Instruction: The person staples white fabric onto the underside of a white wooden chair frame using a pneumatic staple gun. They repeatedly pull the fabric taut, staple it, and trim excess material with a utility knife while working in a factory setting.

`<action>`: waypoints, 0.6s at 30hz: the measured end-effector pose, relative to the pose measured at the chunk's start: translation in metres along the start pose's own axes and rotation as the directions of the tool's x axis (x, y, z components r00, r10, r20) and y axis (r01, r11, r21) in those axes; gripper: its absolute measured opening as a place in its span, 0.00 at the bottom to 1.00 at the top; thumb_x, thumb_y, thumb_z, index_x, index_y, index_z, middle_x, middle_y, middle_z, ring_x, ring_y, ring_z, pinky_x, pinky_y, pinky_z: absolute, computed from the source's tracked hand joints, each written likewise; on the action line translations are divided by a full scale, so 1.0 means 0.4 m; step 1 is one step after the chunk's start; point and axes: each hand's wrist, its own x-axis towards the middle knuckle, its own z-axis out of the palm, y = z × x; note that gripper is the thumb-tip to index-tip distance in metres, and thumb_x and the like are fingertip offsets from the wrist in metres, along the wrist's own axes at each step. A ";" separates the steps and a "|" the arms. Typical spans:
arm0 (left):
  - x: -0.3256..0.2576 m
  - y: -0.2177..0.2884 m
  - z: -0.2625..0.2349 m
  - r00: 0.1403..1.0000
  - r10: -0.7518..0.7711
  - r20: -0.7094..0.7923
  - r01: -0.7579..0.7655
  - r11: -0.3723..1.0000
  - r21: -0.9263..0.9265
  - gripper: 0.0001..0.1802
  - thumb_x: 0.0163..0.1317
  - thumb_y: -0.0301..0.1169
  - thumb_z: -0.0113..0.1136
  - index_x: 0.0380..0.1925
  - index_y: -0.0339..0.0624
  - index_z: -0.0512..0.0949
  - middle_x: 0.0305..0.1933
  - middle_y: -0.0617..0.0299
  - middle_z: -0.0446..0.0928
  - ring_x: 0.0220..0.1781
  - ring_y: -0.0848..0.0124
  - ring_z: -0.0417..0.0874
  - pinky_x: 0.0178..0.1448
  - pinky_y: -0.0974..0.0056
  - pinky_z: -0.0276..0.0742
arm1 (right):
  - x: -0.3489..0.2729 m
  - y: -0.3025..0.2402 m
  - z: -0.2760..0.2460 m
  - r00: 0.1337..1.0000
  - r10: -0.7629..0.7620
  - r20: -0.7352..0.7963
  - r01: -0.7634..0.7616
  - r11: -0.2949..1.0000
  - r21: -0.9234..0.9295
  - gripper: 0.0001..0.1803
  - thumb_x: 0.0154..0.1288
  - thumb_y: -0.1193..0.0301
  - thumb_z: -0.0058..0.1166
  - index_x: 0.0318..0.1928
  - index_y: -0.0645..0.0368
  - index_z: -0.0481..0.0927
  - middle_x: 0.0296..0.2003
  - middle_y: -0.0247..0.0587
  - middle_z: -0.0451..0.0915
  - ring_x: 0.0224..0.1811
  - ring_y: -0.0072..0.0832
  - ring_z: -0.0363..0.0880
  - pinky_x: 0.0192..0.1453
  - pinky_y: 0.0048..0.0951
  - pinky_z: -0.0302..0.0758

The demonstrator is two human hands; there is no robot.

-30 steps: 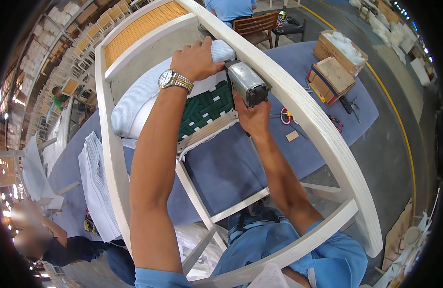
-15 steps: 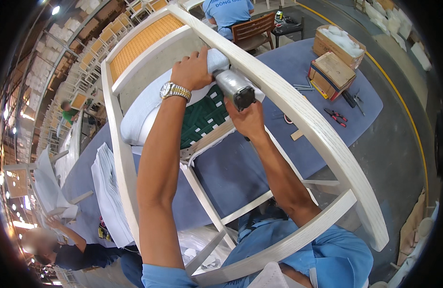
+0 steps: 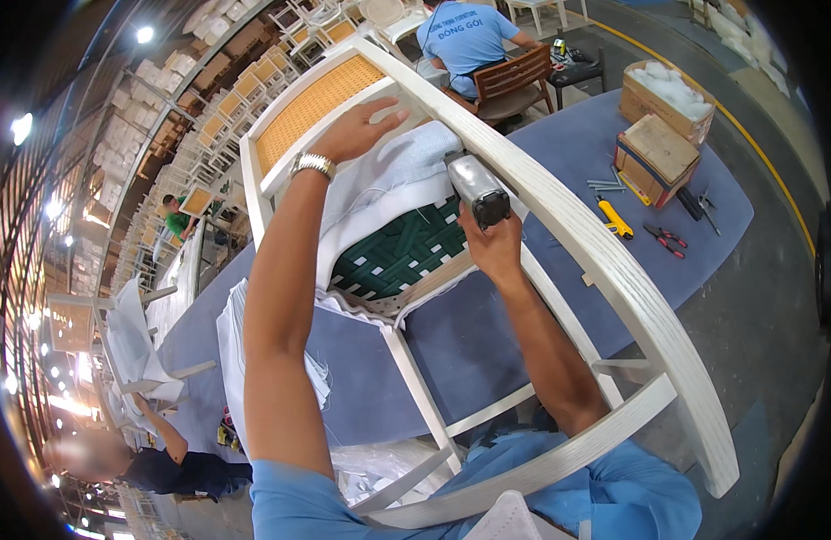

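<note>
The right hand (image 3: 495,241) is closed around the tool (image 3: 478,189), just beside the right end of the fabric (image 3: 399,169), which slants lengthwise up rightward in the frame's upper middle, nearer to the left hand (image 3: 357,131), empty with fingers spread.

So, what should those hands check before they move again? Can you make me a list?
1. Tool held: ok. The right hand grips the silver tool.
2. Tool's tip on the right spot: cannot tell. The tool's body hides it.
3. Left hand away from the tool: ok. There's a gap between them.
4. Left hand gripping the light-blue cloth: not ok. It's spread open.
5. Cloth smooth: not ok. It looks wrinkled.
6. Pliers out of the way: ok. They lie on the blue table, right of the chair.
</note>
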 end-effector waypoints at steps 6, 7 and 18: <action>0.007 -0.025 0.090 0.986 -0.027 0.166 0.049 0.990 -0.133 0.51 0.61 0.72 0.49 0.70 0.41 0.67 0.71 0.39 0.68 0.72 0.50 0.70 0.75 0.56 0.61 | 0.023 -0.047 -0.031 0.993 0.054 0.106 -0.043 0.993 -0.111 0.15 0.56 0.75 0.65 0.44 0.67 0.79 0.35 0.51 0.83 0.36 0.44 0.84 0.43 0.38 0.79; 0.003 -0.017 0.094 0.983 0.004 0.184 0.021 0.991 -0.133 0.54 0.60 0.73 0.50 0.71 0.40 0.65 0.71 0.38 0.67 0.72 0.49 0.69 0.75 0.56 0.61 | 0.030 -0.049 -0.038 0.994 0.025 0.102 -0.013 0.993 -0.120 0.16 0.56 0.75 0.65 0.45 0.67 0.79 0.36 0.51 0.83 0.36 0.44 0.84 0.43 0.38 0.79; -0.073 0.050 0.131 0.999 -0.030 0.038 0.015 0.941 0.339 0.54 0.59 0.60 0.63 0.75 0.41 0.54 0.71 0.34 0.64 0.72 0.43 0.67 0.74 0.52 0.63 | -0.014 -0.061 -0.015 0.988 -0.100 0.115 0.106 0.993 -0.050 0.17 0.55 0.77 0.65 0.46 0.67 0.78 0.34 0.50 0.82 0.35 0.44 0.85 0.42 0.34 0.79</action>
